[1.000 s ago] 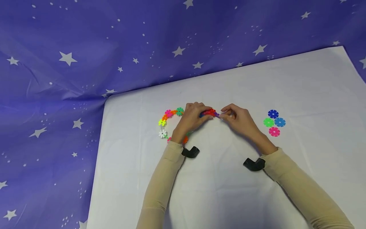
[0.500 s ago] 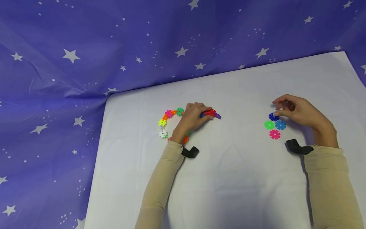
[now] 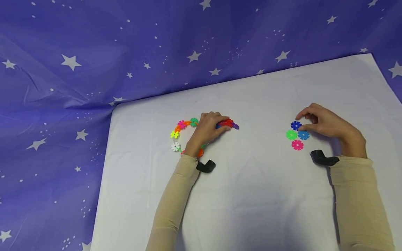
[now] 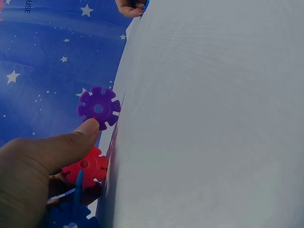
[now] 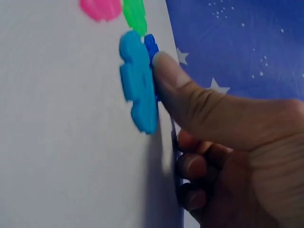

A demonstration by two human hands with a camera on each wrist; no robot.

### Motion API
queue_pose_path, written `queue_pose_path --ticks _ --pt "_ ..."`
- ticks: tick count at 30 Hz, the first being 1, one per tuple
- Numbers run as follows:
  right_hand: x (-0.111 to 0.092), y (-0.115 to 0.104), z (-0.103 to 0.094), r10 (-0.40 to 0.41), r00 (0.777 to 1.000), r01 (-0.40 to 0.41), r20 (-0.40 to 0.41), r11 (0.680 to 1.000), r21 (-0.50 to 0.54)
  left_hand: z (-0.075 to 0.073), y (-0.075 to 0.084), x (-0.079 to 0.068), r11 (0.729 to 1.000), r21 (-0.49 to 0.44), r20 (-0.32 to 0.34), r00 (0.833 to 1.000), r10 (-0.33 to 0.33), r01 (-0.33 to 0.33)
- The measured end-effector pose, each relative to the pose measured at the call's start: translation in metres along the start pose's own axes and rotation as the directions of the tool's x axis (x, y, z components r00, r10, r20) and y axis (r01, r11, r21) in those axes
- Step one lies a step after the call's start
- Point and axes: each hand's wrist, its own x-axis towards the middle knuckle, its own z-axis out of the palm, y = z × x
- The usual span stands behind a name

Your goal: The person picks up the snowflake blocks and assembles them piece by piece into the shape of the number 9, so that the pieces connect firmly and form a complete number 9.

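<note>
My left hand (image 3: 205, 130) grips a ring-like chain of slotted plastic snowflake discs (image 3: 174, 134), partly hidden under the hand and wrist. In the left wrist view its thumb lies by a purple disc (image 4: 88, 102) at the chain's end, with a red disc (image 4: 97, 162) and a blue disc (image 4: 64, 216) below. Over at the right, my right hand (image 3: 329, 123) pinches a loose dark blue disc (image 3: 294, 124) between thumb and index finger. Beside it lie a light blue disc (image 3: 304, 136), a green disc (image 3: 290, 135) and a pink disc (image 3: 297, 145).
A white cloth (image 3: 251, 198) covers the table. Behind it and along the left hangs a purple-blue curtain (image 3: 150, 42) with white stars. Black wrist mounts (image 3: 206, 166) stick out from both beige sleeves.
My right hand has left the chain's purple end and moved right to the loose discs, where its thumb and index finger have come together at the dark blue one. The left hand keeps its place.
</note>
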Motion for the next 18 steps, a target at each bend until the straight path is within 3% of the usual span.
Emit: queue_pose_path --ticks 6,11,15,18 --pt "0.005 -0.010 0.000 0.063 0.997 -0.061 0.042 0.997 -0.042 -0.001 0.000 -0.001 1.000 -0.002 -0.004 1.000 0.001 -0.001" --pt "0.006 -0.017 0.002 0.110 0.994 -0.111 0.025 0.994 0.018 0.000 0.000 -0.001 1.000 0.020 0.006 1.000 -0.008 0.008" --pt "0.015 -0.035 0.012 0.086 0.996 -0.083 -0.014 0.985 0.148 -0.001 0.002 0.000 0.998 0.070 0.008 1.000 0.007 -0.008" --pt "0.025 -0.062 0.027 0.042 0.999 -0.038 -0.005 0.944 0.329 -0.003 0.004 0.001 0.995 0.098 -0.006 0.999 0.036 -0.036"
